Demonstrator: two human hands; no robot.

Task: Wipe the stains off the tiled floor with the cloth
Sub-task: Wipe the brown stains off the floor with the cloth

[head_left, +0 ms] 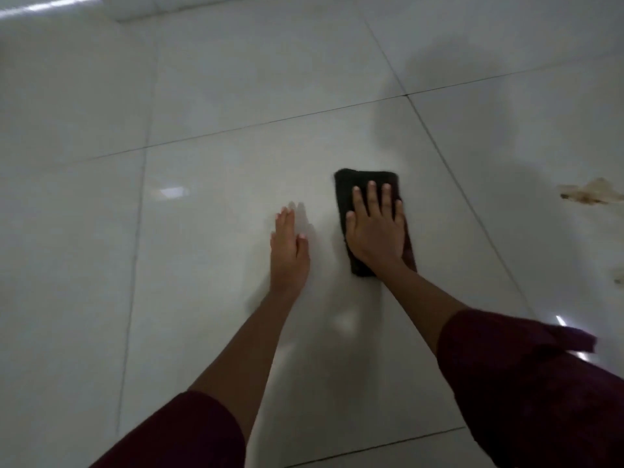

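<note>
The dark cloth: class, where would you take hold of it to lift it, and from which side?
Pinch the far short edge of the dark cloth, coming from above. It lies flat, and the right hand presses its middle, leaving that end bare.

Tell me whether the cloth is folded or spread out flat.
Folded, it seems: the dark cloth forms a compact narrow pad under the flat right hand, with a rounded far edge. Individual layers cannot be made out.

The head view looks forward and steeply down, from close above, at the tiled floor.
</note>
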